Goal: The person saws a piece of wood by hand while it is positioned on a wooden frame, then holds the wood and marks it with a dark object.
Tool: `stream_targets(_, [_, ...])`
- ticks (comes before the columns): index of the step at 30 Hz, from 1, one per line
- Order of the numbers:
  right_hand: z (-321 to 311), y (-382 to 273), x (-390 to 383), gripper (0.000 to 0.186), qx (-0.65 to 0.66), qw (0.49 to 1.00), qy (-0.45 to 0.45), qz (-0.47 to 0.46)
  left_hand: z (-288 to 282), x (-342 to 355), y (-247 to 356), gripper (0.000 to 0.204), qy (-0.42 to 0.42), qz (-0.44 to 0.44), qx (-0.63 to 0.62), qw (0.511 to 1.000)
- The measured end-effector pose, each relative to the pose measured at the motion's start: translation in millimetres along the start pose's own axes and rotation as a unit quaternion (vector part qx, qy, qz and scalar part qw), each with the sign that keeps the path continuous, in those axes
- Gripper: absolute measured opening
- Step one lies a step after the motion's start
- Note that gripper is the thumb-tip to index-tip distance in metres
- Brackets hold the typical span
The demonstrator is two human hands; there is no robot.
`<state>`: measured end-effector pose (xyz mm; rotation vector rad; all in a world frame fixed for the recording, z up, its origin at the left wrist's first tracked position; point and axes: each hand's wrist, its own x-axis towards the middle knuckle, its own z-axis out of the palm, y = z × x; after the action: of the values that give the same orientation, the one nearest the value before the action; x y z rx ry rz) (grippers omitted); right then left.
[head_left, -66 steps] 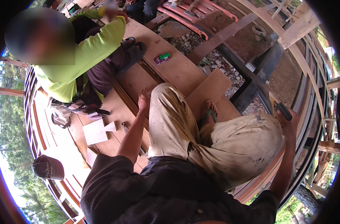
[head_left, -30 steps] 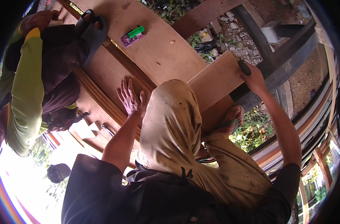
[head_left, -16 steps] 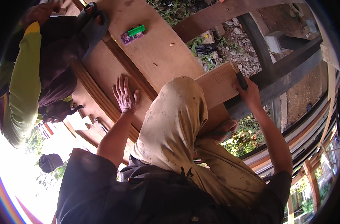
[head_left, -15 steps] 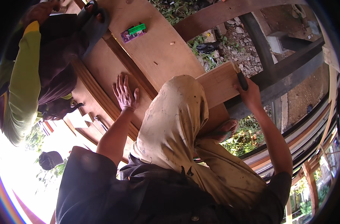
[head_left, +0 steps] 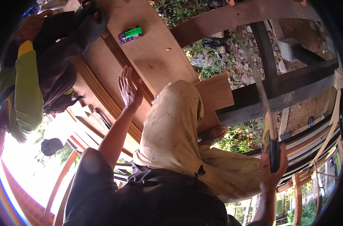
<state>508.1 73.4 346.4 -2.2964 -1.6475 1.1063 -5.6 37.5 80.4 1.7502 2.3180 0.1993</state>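
Observation:
My right hand (head_left: pixel 268 171) is closed round the handle of a handsaw (head_left: pixel 261 84) at the right. The saw's thin blade points up and away, apart from the wood and slightly blurred. A short board (head_left: pixel 216 93) sticks out to the right from beside my raised knee, its cut end facing the saw. My left hand (head_left: pixel 130 90), fingers stretched out and empty, is over the wide planks (head_left: pixel 160 56) left of my knee. Whether it still touches the wood I cannot tell.
A purple packet (head_left: pixel 123 38) with a green oblong thing (head_left: pixel 133 32) lies on the far plank near a wood chip (head_left: pixel 168 49). Another person (head_left: pixel 28 83) sits at the left. Dark beams (head_left: pixel 280 84) cross above rubble and weeds at the right. Stacked lengths (head_left: pixel 310 139) curve along the right side.
My right hand has drawn the handsaw away from the board's end, back toward me and to the right. My left hand has shifted slightly, its fingers tilting up from the plank.

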Motion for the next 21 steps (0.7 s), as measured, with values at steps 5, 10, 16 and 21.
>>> stream_targets(5, [9.8,-58.3,-74.1,0.049,0.143,0.985,-0.078,0.051,51.4,-1.1,-22.0,0.075,0.122,-0.453,0.058,0.881])
stream_targets(10, [15.1,-78.1,-67.6,0.068,0.047,0.983,-0.172,-0.046,75.7,1.0,-28.5,0.083,0.121,-0.622,0.057,0.772])
stream_targets(16, [14.0,-109.2,-67.8,0.067,0.001,0.981,-0.187,-0.041,66.1,4.6,-15.0,0.084,0.091,-0.625,0.054,0.773])
stream_targets(21, [10.8,-128.9,-73.2,0.066,-0.018,0.982,-0.187,-0.002,69.4,-1.9,-20.5,0.085,0.093,-0.624,0.074,0.772])
